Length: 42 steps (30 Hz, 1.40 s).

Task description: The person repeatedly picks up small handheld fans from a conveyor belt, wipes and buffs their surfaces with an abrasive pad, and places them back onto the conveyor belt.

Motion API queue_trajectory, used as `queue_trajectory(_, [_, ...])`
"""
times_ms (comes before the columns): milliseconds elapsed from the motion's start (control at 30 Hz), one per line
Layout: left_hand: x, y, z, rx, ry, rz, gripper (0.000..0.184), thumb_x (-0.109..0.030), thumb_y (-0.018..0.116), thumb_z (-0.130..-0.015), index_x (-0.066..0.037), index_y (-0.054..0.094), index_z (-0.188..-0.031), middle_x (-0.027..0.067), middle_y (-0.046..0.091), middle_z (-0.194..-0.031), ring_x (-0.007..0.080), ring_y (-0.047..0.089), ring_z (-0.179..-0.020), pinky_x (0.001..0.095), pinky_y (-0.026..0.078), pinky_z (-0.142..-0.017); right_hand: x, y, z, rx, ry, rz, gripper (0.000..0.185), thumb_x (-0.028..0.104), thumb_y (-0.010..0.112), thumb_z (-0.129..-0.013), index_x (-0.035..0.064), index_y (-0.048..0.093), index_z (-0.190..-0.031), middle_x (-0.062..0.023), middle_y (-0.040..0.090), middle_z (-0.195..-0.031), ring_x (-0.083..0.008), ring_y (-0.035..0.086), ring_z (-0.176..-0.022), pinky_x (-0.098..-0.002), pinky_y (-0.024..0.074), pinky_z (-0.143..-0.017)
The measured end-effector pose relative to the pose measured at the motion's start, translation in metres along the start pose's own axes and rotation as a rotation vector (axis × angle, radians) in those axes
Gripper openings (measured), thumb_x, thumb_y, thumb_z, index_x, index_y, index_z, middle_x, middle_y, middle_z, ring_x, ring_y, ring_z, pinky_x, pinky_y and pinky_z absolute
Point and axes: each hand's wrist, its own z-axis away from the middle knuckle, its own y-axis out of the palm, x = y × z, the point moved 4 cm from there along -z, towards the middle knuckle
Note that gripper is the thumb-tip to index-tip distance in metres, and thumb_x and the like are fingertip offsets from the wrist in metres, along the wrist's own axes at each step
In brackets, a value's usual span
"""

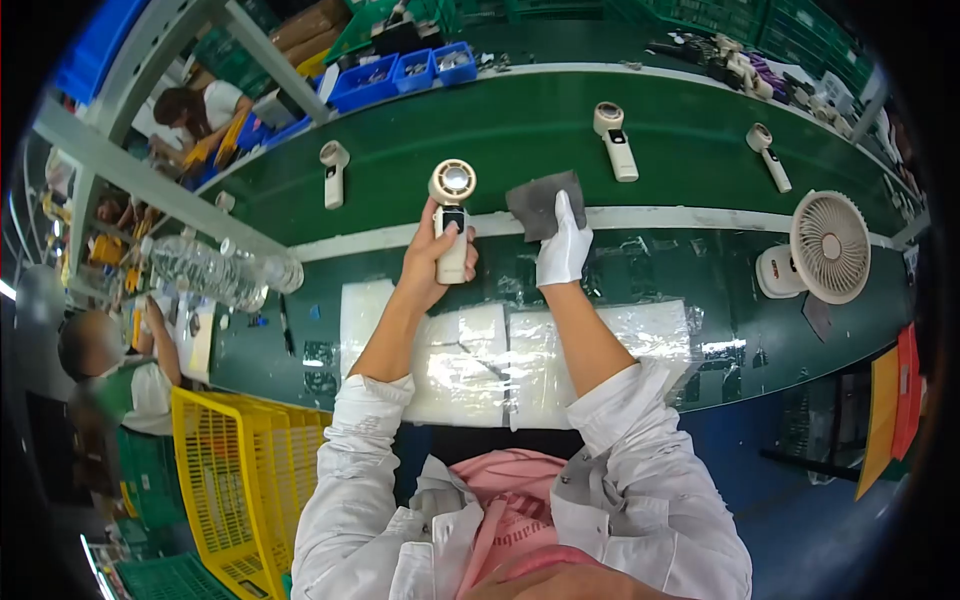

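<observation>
A white handheld fan (453,250) with a round head stands upright in my bare left hand (432,255), the fingers wrapped round its handle and the thumb on its front. My right hand (565,250), in a white glove, holds a dark grey cloth (535,207) beside it, the thumb lying over the cloth. Below both hands, white sheets in clear plastic (460,370) lie on the table's near edge. Beyond the hands, similar fans lie on the green surface: one at the left (334,178), one right of centre (616,145) and one farther right (770,160).
A round desk fan (828,248) stands at the right. Plastic bottles (205,272) and a pen (286,328) lie at the left. Blue bins (365,84) line the far edge. A yellow crate (250,480) stands at lower left. Other people sit at the left.
</observation>
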Motion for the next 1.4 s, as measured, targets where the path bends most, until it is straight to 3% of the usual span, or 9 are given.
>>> queue_trajectory(200, [0.016, 0.007, 0.032, 0.141, -0.133, -0.032, 0.082, -0.016, 0.06, -0.102, -0.027, 0.008, -0.164, 0.0159, 0.061, -0.096, 0.0213, 0.058, -0.06, 0.0341, 0.047, -0.047, 0.014, 0.027, 0.046, 0.285, -0.26, 0.509, 0.034, 0.019, 0.062, -0.104, -0.007, 0.065, -0.125, -0.0095, 0.07, -0.12, -0.0141, 0.064, -0.106, -0.0312, 0.0508, -0.094])
queue_trajectory(333, [0.017, 0.029, 0.043, 0.126, -0.11, -0.103, 0.094, -0.004, 0.063, -0.097, -0.022, 0.002, -0.165, 0.0104, 0.06, -0.091, 0.0165, 0.056, -0.06, 0.0323, 0.047, -0.047, 0.025, 0.052, 0.072, 0.683, -0.934, 0.919, 0.043, -0.003, 0.064, -0.089, 0.0034, 0.065, -0.132, -0.0186, 0.063, -0.138, -0.0363, 0.053, -0.137, -0.0418, 0.0437, -0.112])
queue_trajectory(467, [0.012, 0.023, 0.038, 0.074, -0.001, -0.182, 0.099, 0.005, 0.062, -0.092, -0.019, 0.001, -0.165, 0.0078, 0.059, -0.087, 0.0146, 0.056, -0.059, 0.0306, 0.047, -0.046, 0.019, 0.059, 0.083, 0.838, -0.997, 1.052, 0.048, -0.003, 0.066, -0.085, 0.0047, 0.065, -0.132, -0.018, 0.06, -0.143, -0.0373, 0.05, -0.139, -0.0487, 0.0392, -0.116])
queue_trajectory(867, [0.0, -0.008, 0.032, -0.004, 0.052, -0.226, 0.103, 0.013, 0.06, -0.088, -0.019, 0.001, -0.166, 0.0097, 0.061, -0.095, 0.0147, 0.054, -0.061, 0.0299, 0.044, -0.048, 0.014, 0.064, 0.087, 1.106, -0.401, 0.726, 0.029, 0.005, 0.058, -0.087, -0.0073, 0.072, -0.109, -0.0161, 0.075, -0.109, -0.0302, 0.071, -0.102, -0.0409, 0.0532, -0.097])
queue_trajectory(933, [-0.004, -0.008, 0.03, -0.013, 0.028, -0.261, 0.103, 0.011, 0.062, -0.089, -0.017, 0.0, -0.166, 0.0088, 0.061, -0.087, 0.0134, 0.055, -0.061, 0.0307, 0.046, -0.049, 0.012, 0.055, 0.09, 0.872, 0.236, 0.484, 0.029, 0.005, 0.054, -0.09, -0.0106, 0.069, -0.109, -0.0154, 0.074, -0.104, -0.0272, 0.071, -0.097, -0.0379, 0.0549, -0.092])
queue_trajectory(1000, [-0.003, -0.007, 0.032, -0.002, 0.006, -0.241, 0.102, 0.01, 0.062, -0.089, -0.017, 0.001, -0.166, 0.009, 0.061, -0.088, 0.0133, 0.056, -0.061, 0.0316, 0.046, -0.049, 0.016, 0.056, 0.086, 0.796, 0.4, 0.201, 0.028, 0.007, 0.05, -0.092, -0.0104, 0.069, -0.104, -0.0162, 0.073, -0.099, -0.026, 0.071, -0.093, -0.0364, 0.0551, -0.089])
queue_trajectory(1033, [-0.003, -0.005, 0.032, -0.003, -0.016, -0.218, 0.099, 0.007, 0.064, -0.089, -0.014, 0.003, -0.165, 0.0082, 0.061, -0.09, 0.0128, 0.056, -0.061, 0.0319, 0.047, -0.05, 0.005, 0.042, 0.066, 0.699, 0.143, 0.337, 0.027, 0.008, 0.049, -0.093, -0.0078, 0.068, -0.102, -0.0181, 0.071, -0.1, -0.0287, 0.07, -0.095, -0.0392, 0.054, -0.094])
queue_trajectory(1233, [0.005, 0.004, 0.029, 0.098, 0.047, -0.19, 0.101, 0.003, 0.07, -0.087, -0.013, 0.008, -0.165, 0.01, 0.062, -0.102, 0.014, 0.057, -0.065, 0.0299, 0.049, -0.052, 0.009, 0.016, 0.028, 0.383, 0.398, -0.374, 0.034, 0.012, 0.049, -0.096, -0.0025, 0.058, -0.126, -0.0193, 0.066, -0.123, -0.0326, 0.063, -0.117, -0.0436, 0.0473, -0.106])
queue_trajectory(1400, [0.007, 0.009, 0.036, 0.0, 0.057, -0.588, 0.103, 0.005, 0.078, -0.078, -0.009, 0.022, -0.163, 0.0092, 0.065, -0.105, 0.0115, 0.061, -0.077, 0.0261, 0.05, -0.061, 0.027, 0.027, 0.025, 0.225, -0.053, 0.17, 0.027, 0.012, 0.052, -0.1, 0.0002, 0.063, -0.123, -0.0158, 0.068, -0.123, -0.032, 0.063, -0.118, -0.0444, 0.0474, -0.107])
